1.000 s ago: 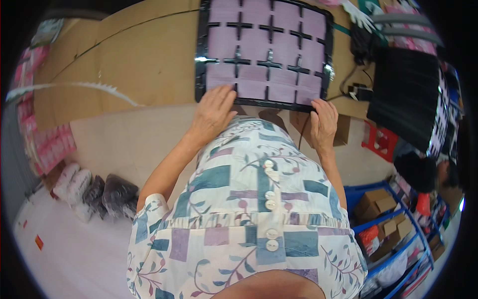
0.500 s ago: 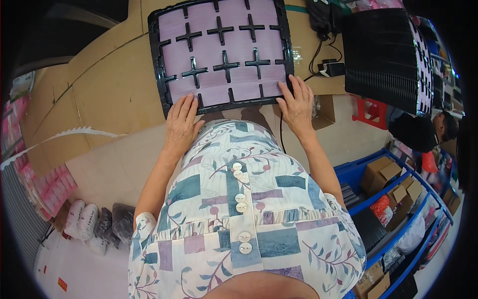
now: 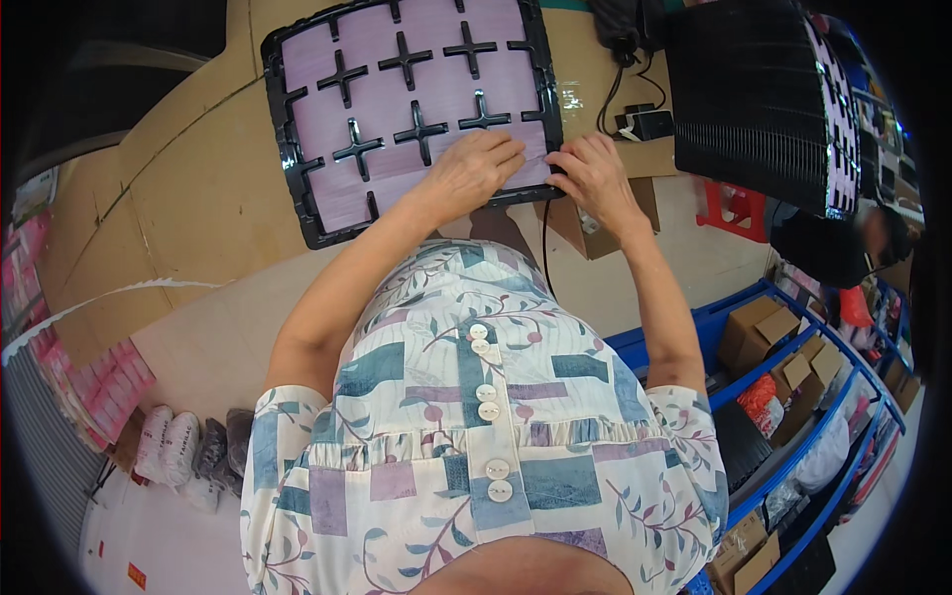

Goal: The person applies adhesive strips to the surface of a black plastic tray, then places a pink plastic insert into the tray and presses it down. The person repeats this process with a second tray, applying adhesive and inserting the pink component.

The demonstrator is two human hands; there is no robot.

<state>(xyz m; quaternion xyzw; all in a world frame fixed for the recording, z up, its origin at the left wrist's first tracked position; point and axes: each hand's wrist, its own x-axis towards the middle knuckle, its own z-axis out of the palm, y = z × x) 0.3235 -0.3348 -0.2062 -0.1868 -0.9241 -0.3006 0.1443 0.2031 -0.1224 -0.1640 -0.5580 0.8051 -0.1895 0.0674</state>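
A black plastic tray (image 3: 288, 164) with raised crosses lies at the table's near edge, and lilac sheet material (image 3: 377, 107) shows between the crosses. My left hand (image 3: 469, 177) reaches across the tray's near side, its fingers curled together over the sheet; what they pinch, if anything, is hidden. At the near right corner, my right hand (image 3: 598, 180) has thumb and fingers pressed together beside the tray's rim. Whether it grips the rim, the sheet or something small cannot be made out.
To the right stands a tall stack of black trays (image 3: 744, 109). A black adapter with cables (image 3: 645, 124) lies between it and my tray. Brown cardboard (image 3: 198, 188) covers the table. Below right are a red stool (image 3: 732, 210), an open carton (image 3: 595, 233) and a blue rack (image 3: 729, 317) with boxes.
My left hand has left the near left rim and moved right, across the tray. My right hand's fingers have closed at the near right corner. Tray and surroundings appear shifted left in view.
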